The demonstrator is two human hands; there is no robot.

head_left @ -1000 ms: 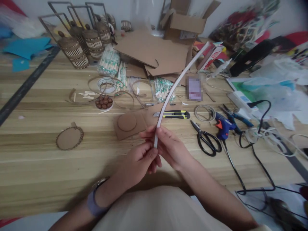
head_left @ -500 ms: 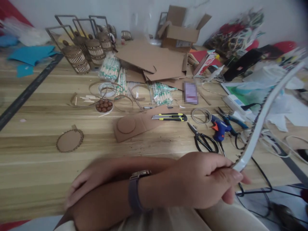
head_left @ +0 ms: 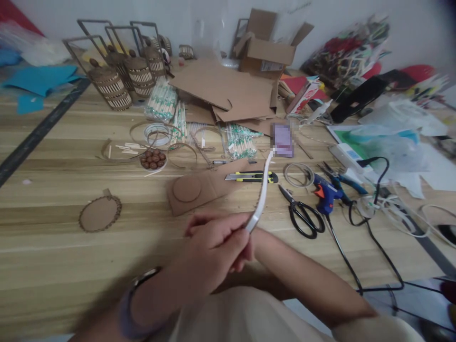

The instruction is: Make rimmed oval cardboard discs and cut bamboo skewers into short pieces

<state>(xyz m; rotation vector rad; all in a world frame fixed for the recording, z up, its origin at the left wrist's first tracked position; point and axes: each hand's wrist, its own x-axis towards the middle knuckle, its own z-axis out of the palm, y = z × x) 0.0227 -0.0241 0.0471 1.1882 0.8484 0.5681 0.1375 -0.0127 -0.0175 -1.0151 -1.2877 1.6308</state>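
My left hand [head_left: 213, 254], with a watch on its wrist, is closed on one end of a narrow white strip [head_left: 263, 194]. The strip curves up and away, its far end by a blurred-out purple item [head_left: 283, 135]; dark bumps run along one edge. My right hand [head_left: 197, 220] is behind the left one, mostly covered by it, and its fingers' hold cannot be made out. Ahead lie a yellow-black utility knife [head_left: 251, 176] and a piece of cardboard [head_left: 217, 185] with a cardboard disc [head_left: 186, 188]. A round cardboard piece [head_left: 100, 213] with a dark braided rim rests further left.
Black-handled scissors [head_left: 302, 213], a blue glue gun [head_left: 326, 192], pliers [head_left: 344, 180] and a tape roll [head_left: 298, 175] lie at right. A bowl of brown beads [head_left: 153, 160] and stick bundles [head_left: 240, 140] sit further back. Handled lantern-like pieces [head_left: 112, 88] and a cardboard box [head_left: 267, 52] stand behind.
My left hand has swung from right to centre, bringing the white strip along. My right hand has moved from the left, under the left forearm, to the middle behind the left hand.
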